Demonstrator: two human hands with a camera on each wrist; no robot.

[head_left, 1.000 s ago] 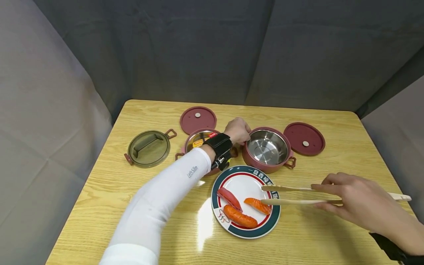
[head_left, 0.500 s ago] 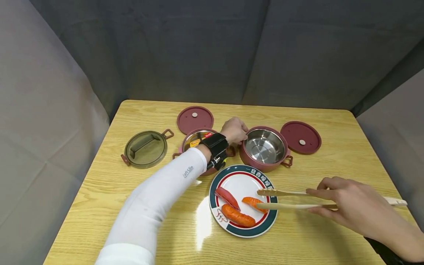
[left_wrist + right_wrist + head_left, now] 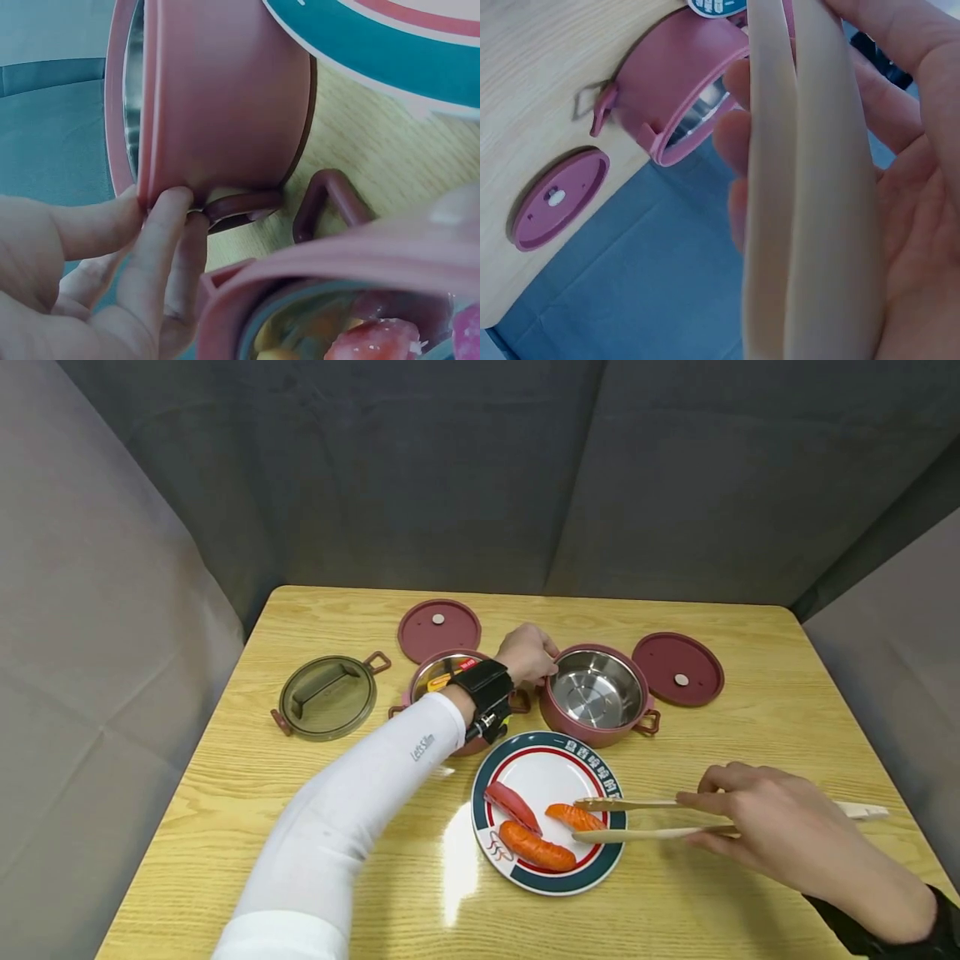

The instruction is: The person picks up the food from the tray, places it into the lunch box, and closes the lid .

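Right hand (image 3: 757,814) works wooden tongs (image 3: 652,818) at a salmon piece on the plate; left hand (image 3: 527,654) steadies the empty pink pot (image 3: 596,693).

The right hand's fingers curl round the tongs, whose 2 arms stand a little apart with their tips on either side of the orange salmon piece (image 3: 573,817); whether they touch it cannot be told. That piece lies on the round plate (image 3: 547,760) with 2 others, a red tuna piece (image 3: 512,807) and a larger orange piece (image 3: 537,847). The left hand's fingers (image 3: 161,247) pinch the near handle of the empty steel-lined pot, just beside a 2nd pink pot (image 3: 442,681) holding food. 2 pink lids (image 3: 438,629) (image 3: 677,668) and a clear greenish lid (image 3: 327,696) lie on the wooden table (image 3: 787,727).
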